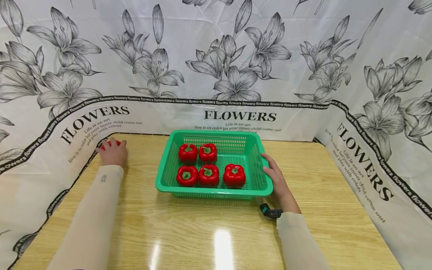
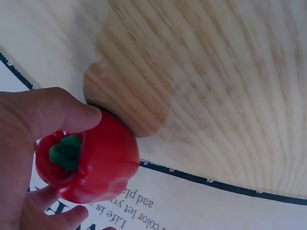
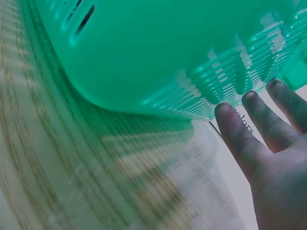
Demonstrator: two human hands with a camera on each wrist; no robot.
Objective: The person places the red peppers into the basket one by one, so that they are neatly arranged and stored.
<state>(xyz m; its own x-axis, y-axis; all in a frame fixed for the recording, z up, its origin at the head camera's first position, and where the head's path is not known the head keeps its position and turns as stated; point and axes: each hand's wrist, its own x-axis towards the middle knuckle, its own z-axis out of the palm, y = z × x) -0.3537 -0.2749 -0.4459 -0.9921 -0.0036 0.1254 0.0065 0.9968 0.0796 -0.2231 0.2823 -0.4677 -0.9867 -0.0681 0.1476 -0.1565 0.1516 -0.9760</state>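
Note:
At the table's back left corner, my left hand point(image 1: 114, 153) grips a red bell pepper point(image 2: 110, 153). In the left wrist view, the thumb lies on one side of it and fingers on the other, with its green stem showing. A green plastic basket point(image 1: 216, 191) stands mid-table. Inside are several red bell peppers: two in the back row and three in front, including one set apart on the right point(image 1: 234, 176). My right hand point(image 1: 279, 183) touches the basket's right side. In the right wrist view, its fingers point(image 3: 273, 124) extend fairly straight along the outer wall.
The wooden table point(image 1: 189, 232) is enclosed at the back and sides by white cloth point(image 1: 189, 116) printed with grey flowers and lettering. The basket's back rim stands close to the rear cloth. A black device point(image 1: 270, 211) sits at my right wrist.

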